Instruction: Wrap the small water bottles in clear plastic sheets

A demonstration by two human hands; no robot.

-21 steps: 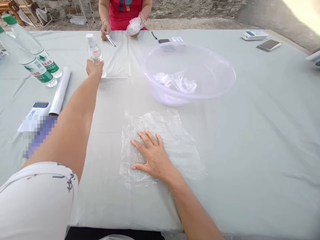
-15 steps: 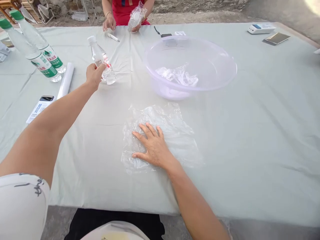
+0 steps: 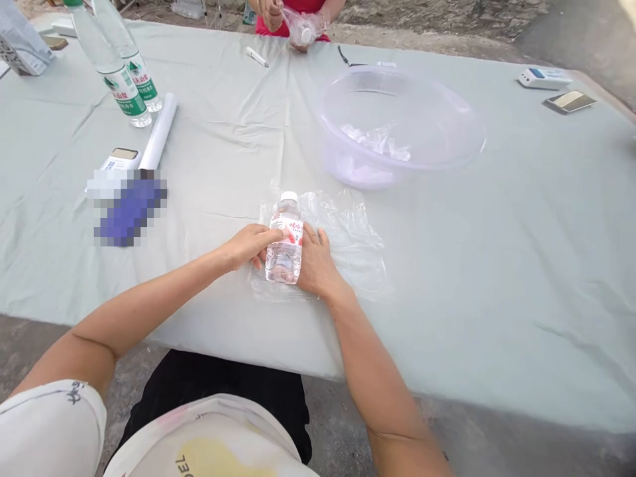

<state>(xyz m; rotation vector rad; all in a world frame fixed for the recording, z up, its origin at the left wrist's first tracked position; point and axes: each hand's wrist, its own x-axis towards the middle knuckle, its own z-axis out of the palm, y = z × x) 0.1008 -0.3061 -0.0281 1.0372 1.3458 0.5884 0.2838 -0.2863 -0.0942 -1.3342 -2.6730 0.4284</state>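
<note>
My left hand [image 3: 251,244] is closed round a clear plastic water bottle [image 3: 284,260] with a white cap and a red-and-white label, its thumb across the label. The bottle is over a crumpled sheet of clear plastic film [image 3: 350,248], cap pointing away from me. Just right of the bottle, my right hand [image 3: 318,264] rests on the film with its visible fingers stretched out. The bottle hides part of that hand, and whether the two press together I cannot tell.
Beyond the film stands a translucent purple basin [image 3: 348,171] holding crumpled plastic. Two green-labelled bottles [image 3: 130,93], a white roll [image 3: 159,132] and a phone [image 3: 124,154] are at left. A power bank [image 3: 544,78] lies far right. Across the table, a person's hands hold a wrapped bottle [image 3: 304,32].
My left hand has brought the bottle from the far left to the film, beside my right hand. My view has shifted left and down. The other person's left-side hand has risen to the wrapped bottle.
</note>
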